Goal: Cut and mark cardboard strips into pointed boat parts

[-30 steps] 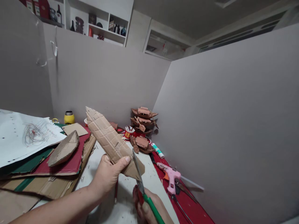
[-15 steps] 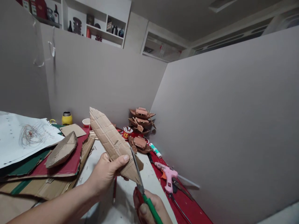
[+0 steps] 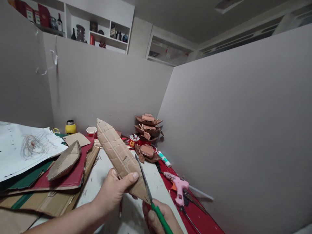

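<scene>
My left hand (image 3: 122, 190) pinches a long boat-shaped piece of cardboard (image 3: 115, 149) near its lower end, thumb on top. The piece is creased across, with a pointed far tip and a small dark slot. Scissors (image 3: 156, 208) with a green handle are in my right hand (image 3: 164, 216), fingers wrapped round the handles. One blade lies along the cardboard's lower right edge; the other blade is hidden. On the pile at the left rests a folded cardboard boat hull (image 3: 65, 162).
Stacked brown model boats (image 3: 148, 125) stand at the back, beside a red-and-white cup (image 3: 134, 140). A pink glue gun (image 3: 179, 188) lies on the red surface at right, near a glue tube (image 3: 164, 159). Paper (image 3: 26, 146) covers the cardboard sheets at left.
The cardboard flap that showed right of the blade is out of sight. Both hands, cardboard and scissors sit slightly lower and farther right in view; the whole scene has shifted down a little.
</scene>
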Motion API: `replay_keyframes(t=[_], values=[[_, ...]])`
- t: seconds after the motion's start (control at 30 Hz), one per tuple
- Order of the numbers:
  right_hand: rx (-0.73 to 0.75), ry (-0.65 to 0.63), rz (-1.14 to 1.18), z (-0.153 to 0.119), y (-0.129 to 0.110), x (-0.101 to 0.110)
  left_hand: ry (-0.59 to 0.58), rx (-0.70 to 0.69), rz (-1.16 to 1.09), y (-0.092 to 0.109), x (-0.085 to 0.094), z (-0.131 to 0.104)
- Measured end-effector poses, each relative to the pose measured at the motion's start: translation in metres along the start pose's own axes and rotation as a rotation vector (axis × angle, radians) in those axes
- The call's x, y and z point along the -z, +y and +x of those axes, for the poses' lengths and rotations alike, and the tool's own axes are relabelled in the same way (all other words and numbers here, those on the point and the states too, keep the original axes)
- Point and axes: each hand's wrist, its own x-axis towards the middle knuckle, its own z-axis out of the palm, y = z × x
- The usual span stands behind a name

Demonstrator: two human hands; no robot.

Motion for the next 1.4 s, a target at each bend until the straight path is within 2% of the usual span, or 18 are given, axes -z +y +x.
replay_keyframes(t=[0.13,0.3,0.47,0.57,0.7,0.8,0.87,0.93,1.07,1.13,1.23,1.33,1.4], values=[[0.031,0.015,-0.030,0.004,0.006,0.006,-0.002,-0.003,-0.049,0.013,0.002,0.002],[-0.074,0.146,-0.229,0.015,0.011,0.016,0.108,-0.123,-0.115,0.041,0.006,0.005],[-0.086,0.262,-0.284,0.028,0.012,0.019,0.100,-0.150,0.006,0.052,0.012,0.007],[-0.108,0.268,-0.151,0.031,0.017,0.016,0.027,-0.114,0.128,0.045,0.014,0.006],[-0.261,0.176,0.229,0.026,0.020,0.015,-0.190,0.048,0.239,0.025,0.013,0.005],[-0.172,0.208,0.501,0.022,0.015,0.016,-0.330,0.228,0.303,0.005,0.012,0.003],[-0.135,0.228,0.504,0.019,0.012,0.017,-0.373,0.288,0.348,-0.009,0.010,0.001],[-0.119,0.204,0.407,0.018,0.009,0.017,-0.411,0.316,0.387,-0.019,0.009,-0.002],[-0.015,0.197,0.283,0.018,0.004,0.021,-0.443,0.184,0.770,-0.022,0.007,-0.011],[0.059,0.264,0.240,0.020,0.001,0.026,-0.407,0.092,0.961,-0.019,0.007,-0.017],[0.156,0.380,0.195,0.024,-0.003,0.036,-0.344,-0.007,1.135,-0.019,0.005,-0.027],[0.276,0.476,0.148,0.028,-0.005,0.044,-0.364,-0.091,1.305,-0.030,0.000,-0.034],[0.300,0.502,0.118,0.030,-0.004,0.047,-0.400,-0.128,1.390,-0.040,-0.004,-0.036]])
